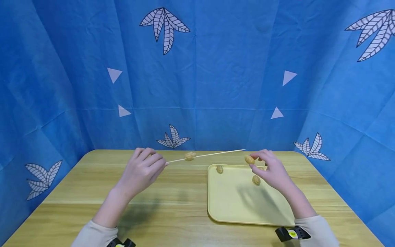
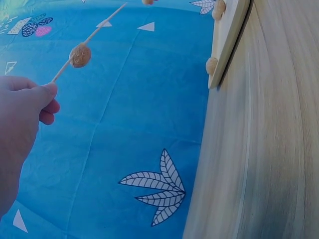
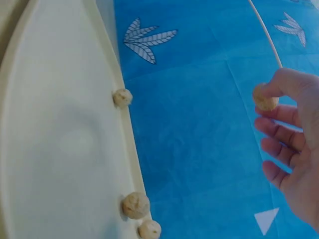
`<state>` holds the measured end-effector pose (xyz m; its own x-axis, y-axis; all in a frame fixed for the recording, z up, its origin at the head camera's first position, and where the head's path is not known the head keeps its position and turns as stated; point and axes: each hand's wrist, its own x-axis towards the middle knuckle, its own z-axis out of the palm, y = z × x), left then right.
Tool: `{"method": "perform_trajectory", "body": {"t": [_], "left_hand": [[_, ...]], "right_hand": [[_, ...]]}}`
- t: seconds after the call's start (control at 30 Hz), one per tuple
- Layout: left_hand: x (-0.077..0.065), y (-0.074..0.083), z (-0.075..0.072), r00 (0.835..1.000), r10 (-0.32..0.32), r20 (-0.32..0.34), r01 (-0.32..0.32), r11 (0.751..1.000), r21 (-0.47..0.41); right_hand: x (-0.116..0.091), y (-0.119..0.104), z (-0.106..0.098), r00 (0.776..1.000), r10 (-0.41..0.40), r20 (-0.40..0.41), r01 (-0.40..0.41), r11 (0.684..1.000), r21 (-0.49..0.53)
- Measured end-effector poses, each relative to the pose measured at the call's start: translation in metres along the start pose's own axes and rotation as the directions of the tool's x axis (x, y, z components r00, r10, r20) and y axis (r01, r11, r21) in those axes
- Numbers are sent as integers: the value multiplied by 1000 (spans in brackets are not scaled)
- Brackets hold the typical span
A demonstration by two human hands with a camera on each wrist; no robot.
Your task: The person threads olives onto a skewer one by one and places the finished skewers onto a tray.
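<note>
Pinched in my left hand (image 1: 143, 168) is one end of a thin wooden skewer (image 1: 220, 153), raised and slanting up to the right. Threaded on it, not far from my fingers, is a tan, rough-skinned food ball (image 2: 80, 55). My right hand (image 1: 271, 171) holds another tan food ball (image 3: 264, 98) between thumb and fingertips, close to the skewer's free tip and above the tray's far edge. Below lies a pale yellow tray (image 1: 228, 202) with a few loose balls (image 1: 219, 168) along its far side.
A wooden table (image 1: 172, 209) carries the tray on its right half. Blue cloth (image 1: 228, 85) printed with leaves and triangles hangs behind the table and along both sides. More loose balls (image 3: 135, 205) sit by the tray's rim in the right wrist view.
</note>
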<state>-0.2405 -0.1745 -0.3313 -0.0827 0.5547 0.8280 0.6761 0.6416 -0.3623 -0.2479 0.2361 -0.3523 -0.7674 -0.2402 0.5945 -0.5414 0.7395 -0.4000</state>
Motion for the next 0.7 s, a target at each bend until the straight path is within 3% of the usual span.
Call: {"method": "perform_trajectory", "body": {"t": [0.27,0.7], "left_hand": [[-1,0,-2,999,13,29,-13,1000,2],[-2,2,2,999,46,19,-45,999,-10]], "right_hand": [[0,9,-9,996,-77,-48,81,994,79],[0,7,-15,997,-80,-17,81,996,47]]}}
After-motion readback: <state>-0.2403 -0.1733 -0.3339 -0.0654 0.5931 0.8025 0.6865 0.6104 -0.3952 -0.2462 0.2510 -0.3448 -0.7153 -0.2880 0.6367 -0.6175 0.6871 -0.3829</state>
